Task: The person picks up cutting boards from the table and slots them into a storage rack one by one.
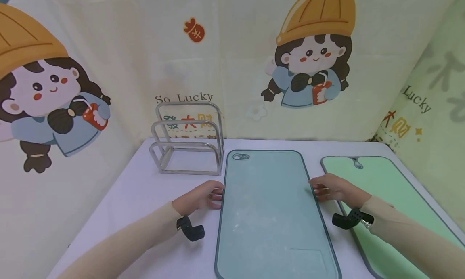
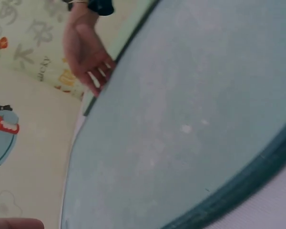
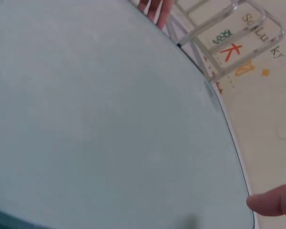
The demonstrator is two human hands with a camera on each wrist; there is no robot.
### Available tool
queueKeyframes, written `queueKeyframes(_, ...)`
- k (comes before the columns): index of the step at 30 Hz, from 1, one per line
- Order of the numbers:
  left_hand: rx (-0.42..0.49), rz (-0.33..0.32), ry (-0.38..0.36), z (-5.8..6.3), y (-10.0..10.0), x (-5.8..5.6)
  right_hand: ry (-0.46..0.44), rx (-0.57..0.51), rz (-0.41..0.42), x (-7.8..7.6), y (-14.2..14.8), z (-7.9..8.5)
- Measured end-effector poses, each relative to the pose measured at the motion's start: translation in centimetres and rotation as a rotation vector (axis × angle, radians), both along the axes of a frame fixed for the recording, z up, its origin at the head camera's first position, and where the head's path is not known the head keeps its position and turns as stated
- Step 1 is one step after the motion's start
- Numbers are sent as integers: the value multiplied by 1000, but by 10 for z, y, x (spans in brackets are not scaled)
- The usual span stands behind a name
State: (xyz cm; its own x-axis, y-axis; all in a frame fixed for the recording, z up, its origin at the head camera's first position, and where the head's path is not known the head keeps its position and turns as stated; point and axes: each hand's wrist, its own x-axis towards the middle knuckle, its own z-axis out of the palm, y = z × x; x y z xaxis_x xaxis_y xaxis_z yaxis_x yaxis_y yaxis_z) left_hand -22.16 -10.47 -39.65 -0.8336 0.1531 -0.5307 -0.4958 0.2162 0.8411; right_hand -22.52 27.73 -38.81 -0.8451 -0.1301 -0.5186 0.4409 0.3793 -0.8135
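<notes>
- Both long sides of the blue board (image 1: 269, 206), mid-counter (image 1: 145, 190), get touched by loose, slightly bent fingers: left hand (image 1: 203, 196) at 10 o'clock, right hand (image 1: 334, 189) at 2.
- Push evenly, I'd say, so it stays straight.
- Green board (image 1: 392, 186) crowds 3 o'clock, metal rack (image 1: 187, 143) 10; more room at 9.

Looks like smooth, pale-specked plastic on the blue-green cutting board (image 1: 269, 206). Shines like metal on the hooped rack (image 1: 185, 143) left of that board; appears matt plastic on the green cutting board (image 1: 385, 186) to its right, creased cloth across the printed backdrop (image 1: 239, 69) behind it.
</notes>
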Motion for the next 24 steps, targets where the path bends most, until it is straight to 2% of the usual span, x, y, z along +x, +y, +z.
queueKeyframes(2,33,39,-30,1,0,-2,-8,-22,-20,1,0,1)
queueKeyframes(5,34,54,-47,2,1,-4,-22,-45,-51,1,-1,1)
queueKeyframes(15,-6,30,-6,-3,-1,-3,-98,-192,-134,-7,1,-4)
queueKeyframes(20,5,34,-11,-3,-2,-3,-114,-293,-102,-8,1,-4)
queueKeyframes(24,19,38,-19,-4,-2,-4,-78,-313,-64,-8,3,-4)
